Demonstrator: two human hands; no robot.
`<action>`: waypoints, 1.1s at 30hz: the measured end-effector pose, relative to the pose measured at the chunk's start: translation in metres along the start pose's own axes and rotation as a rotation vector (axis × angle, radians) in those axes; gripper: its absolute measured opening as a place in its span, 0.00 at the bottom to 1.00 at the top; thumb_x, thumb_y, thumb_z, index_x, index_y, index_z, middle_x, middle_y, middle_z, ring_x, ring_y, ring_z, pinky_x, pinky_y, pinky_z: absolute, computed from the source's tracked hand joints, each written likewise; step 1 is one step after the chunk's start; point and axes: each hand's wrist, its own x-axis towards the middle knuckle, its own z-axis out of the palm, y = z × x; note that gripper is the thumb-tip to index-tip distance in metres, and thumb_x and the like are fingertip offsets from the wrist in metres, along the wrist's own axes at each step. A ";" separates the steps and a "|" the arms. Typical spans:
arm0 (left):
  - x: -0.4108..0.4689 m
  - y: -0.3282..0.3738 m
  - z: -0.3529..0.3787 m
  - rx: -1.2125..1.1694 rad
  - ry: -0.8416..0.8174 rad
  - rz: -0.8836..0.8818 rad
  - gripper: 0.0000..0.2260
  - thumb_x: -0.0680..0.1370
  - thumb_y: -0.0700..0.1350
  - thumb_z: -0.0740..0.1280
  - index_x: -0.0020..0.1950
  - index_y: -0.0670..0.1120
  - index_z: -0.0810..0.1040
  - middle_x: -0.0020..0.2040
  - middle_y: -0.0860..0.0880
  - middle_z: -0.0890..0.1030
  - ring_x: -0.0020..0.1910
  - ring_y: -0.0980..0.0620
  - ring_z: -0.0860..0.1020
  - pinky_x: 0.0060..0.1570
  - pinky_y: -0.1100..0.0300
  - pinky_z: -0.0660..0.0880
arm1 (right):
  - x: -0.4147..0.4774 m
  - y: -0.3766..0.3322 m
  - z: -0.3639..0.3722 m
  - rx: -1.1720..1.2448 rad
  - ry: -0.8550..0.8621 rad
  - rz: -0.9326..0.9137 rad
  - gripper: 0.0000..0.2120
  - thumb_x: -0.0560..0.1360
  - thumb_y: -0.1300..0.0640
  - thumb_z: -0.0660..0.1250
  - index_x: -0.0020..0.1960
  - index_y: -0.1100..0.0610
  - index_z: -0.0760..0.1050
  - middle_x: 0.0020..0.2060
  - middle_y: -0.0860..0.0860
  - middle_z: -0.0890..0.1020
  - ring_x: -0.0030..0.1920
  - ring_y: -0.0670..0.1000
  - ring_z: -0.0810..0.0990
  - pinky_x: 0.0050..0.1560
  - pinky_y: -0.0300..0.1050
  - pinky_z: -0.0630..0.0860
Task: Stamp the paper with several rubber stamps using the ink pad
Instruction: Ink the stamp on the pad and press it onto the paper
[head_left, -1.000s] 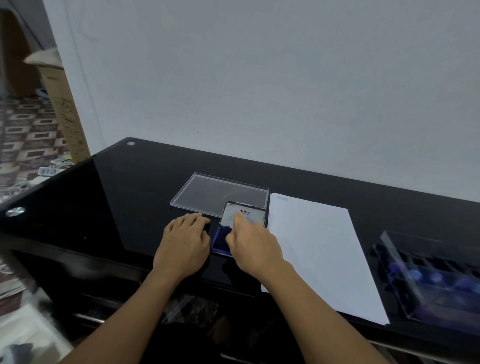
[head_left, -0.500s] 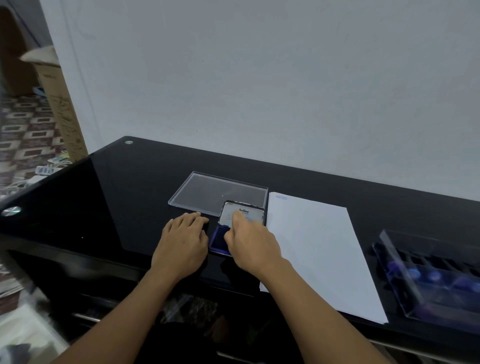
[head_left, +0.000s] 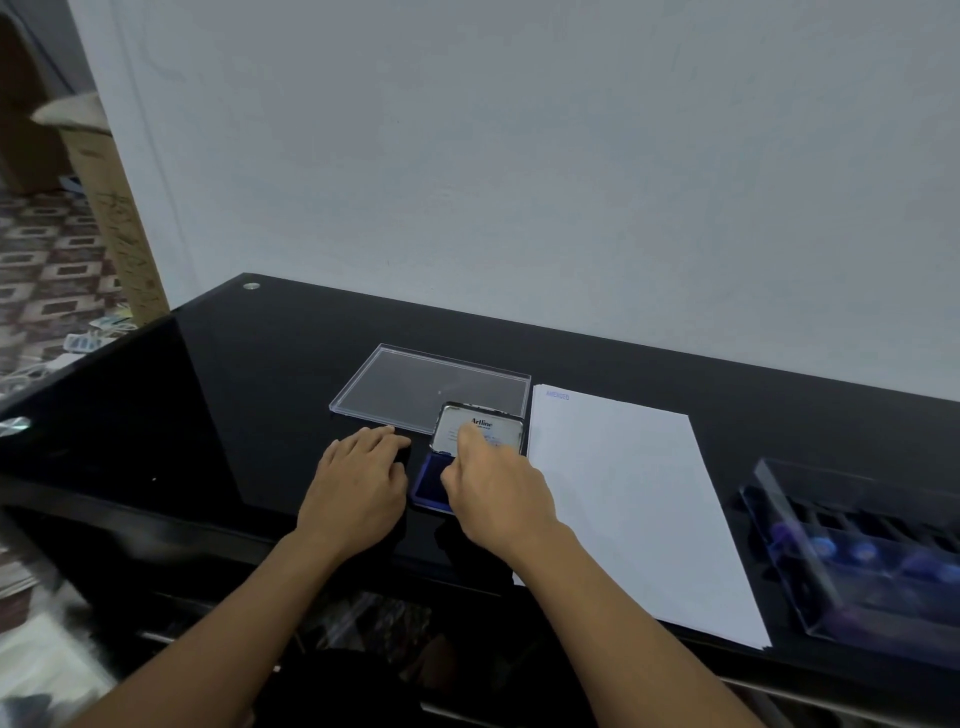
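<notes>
Glossy black tabletop (head_left: 291, 395), grey wall (head_left: 519, 156). One paper (head_left: 623, 499), one ink pad (head_left: 427, 484). Left hand (head_left: 358, 488) fingers (head_left: 374, 437) flat; right hand (head_left: 496, 491) fingers (head_left: 467, 441) curled, grip unclear.

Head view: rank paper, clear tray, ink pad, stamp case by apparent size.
1. paper
2-3. stamp case, clear tray: the case looks bigger, but it is nearer and cut by the frame edge, so unranked
4. ink pad, partly covered by the right hand
</notes>
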 end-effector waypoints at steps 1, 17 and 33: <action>0.001 0.000 0.000 -0.008 0.001 -0.002 0.18 0.82 0.44 0.58 0.71 0.49 0.74 0.74 0.51 0.71 0.75 0.52 0.65 0.76 0.47 0.58 | 0.000 0.000 0.000 0.000 0.002 -0.001 0.06 0.82 0.55 0.55 0.46 0.53 0.60 0.32 0.48 0.68 0.31 0.50 0.66 0.30 0.46 0.61; 0.018 0.037 -0.034 -0.239 0.044 -0.098 0.15 0.80 0.42 0.60 0.67 0.47 0.76 0.68 0.50 0.76 0.64 0.51 0.74 0.63 0.50 0.73 | 0.004 0.005 -0.004 0.063 -0.033 -0.001 0.07 0.82 0.54 0.55 0.47 0.55 0.63 0.35 0.51 0.72 0.33 0.53 0.71 0.31 0.48 0.65; 0.106 0.094 -0.032 -0.299 -0.081 0.106 0.13 0.82 0.44 0.60 0.65 0.46 0.77 0.66 0.49 0.76 0.63 0.51 0.74 0.58 0.62 0.66 | 0.058 0.116 -0.083 0.321 0.098 0.282 0.08 0.78 0.54 0.64 0.44 0.58 0.76 0.39 0.52 0.82 0.38 0.50 0.76 0.34 0.42 0.69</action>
